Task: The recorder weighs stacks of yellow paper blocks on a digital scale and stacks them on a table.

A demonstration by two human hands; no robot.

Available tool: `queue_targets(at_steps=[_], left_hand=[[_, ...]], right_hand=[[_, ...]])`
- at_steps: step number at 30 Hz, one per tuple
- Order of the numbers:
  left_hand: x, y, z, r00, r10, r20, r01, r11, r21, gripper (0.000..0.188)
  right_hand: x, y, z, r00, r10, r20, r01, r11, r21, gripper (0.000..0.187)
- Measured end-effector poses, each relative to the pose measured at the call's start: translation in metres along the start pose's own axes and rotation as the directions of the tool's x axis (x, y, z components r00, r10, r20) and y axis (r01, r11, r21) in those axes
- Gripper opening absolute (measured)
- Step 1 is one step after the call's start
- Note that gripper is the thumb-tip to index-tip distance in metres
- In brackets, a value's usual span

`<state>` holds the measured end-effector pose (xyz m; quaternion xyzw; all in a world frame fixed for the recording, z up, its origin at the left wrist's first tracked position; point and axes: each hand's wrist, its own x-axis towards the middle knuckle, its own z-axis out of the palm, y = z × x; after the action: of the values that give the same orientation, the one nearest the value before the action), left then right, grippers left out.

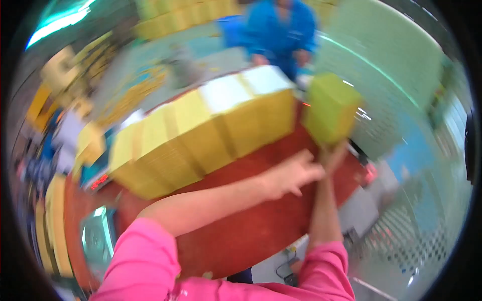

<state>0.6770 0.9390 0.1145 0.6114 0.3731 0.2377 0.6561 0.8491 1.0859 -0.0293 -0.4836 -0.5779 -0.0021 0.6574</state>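
Note:
My left hand [297,173] reaches across the red tabletop [241,215], fingers spread and nothing held in them. Beyond it and slightly right, my right hand [335,154] is at the lower near end of a yellow-green block [329,108], apparently touching it. Motion blur smears its fingers, so its grip is unclear. The block stands at the table's right end. To its left runs a slanting row of thick yellow paper stacks [201,133], pressed side by side. White sheets [226,94] top the stacks at the far right of that row.
Across the table stands a person in blue [281,32]. A scale with a red display [98,181] sits at the table's left, near a clear plastic-looking container [98,233]. Large pale green machinery [386,75] borders the right side. More yellow stacks [186,15] stand at the back.

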Motion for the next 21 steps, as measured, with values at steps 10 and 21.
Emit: queue_targets(at_steps=[10, 21], left_hand=[[-0.434, -0.068, 0.053, 0.74, -0.149, -0.656, -0.144, 0.917, -0.371, 0.059], [-0.85, -0.182, 0.278, -0.118, -0.4, -0.909, -0.516, 0.807, -0.288, 0.045]], right_hand=[[-0.147, -0.045, -0.083, 0.926, 0.228, 0.3, -0.242, 0.97, 0.011, 0.045], [-0.41, -0.63, -0.137, 0.33, -0.333, 0.883, -0.754, 0.469, 0.459, 0.037]])
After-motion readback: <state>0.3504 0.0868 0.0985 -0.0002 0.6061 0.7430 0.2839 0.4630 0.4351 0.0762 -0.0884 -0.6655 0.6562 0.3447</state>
